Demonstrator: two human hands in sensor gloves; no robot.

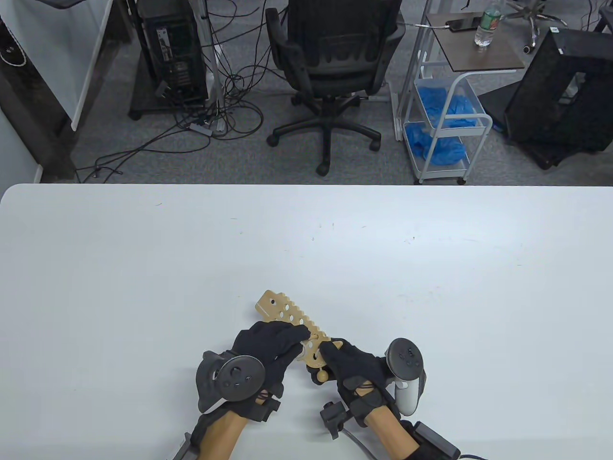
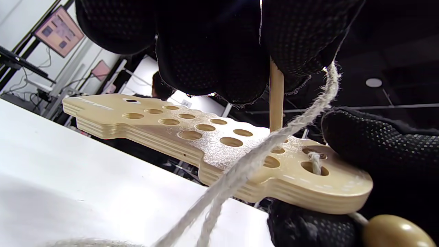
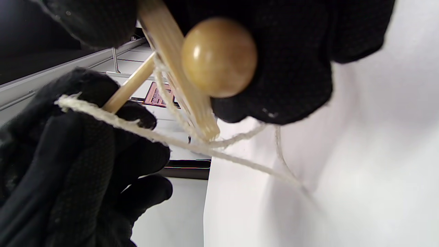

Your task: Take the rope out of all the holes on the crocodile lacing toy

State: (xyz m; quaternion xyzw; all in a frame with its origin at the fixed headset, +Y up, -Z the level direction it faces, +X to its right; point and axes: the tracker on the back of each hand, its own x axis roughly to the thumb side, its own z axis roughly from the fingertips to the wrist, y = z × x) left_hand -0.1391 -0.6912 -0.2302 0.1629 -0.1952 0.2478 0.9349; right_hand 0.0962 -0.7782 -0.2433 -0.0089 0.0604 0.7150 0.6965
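One crocodile lacing toy (image 1: 292, 321), one rope (image 2: 240, 168), one wooden needle stick (image 2: 276, 99), one wooden ball (image 3: 219, 56). Toy held just above the bench (image 1: 431, 268) near its front edge, tilted, snout end pointing away. Left hand (image 1: 268, 345): grip closed, fingertips pinching the stick, which stands upright at a hole near the toy's near end. Right hand (image 1: 352, 366): grip curled round that near end, ball hanging just below it. Rope still passes through a hole there.

Left hand (image 1: 266, 347): lower centre of the table view, fingers (image 2: 212, 51) curled, pinching.
Right hand (image 1: 352, 366): just right of it, fingers curled, gripping.
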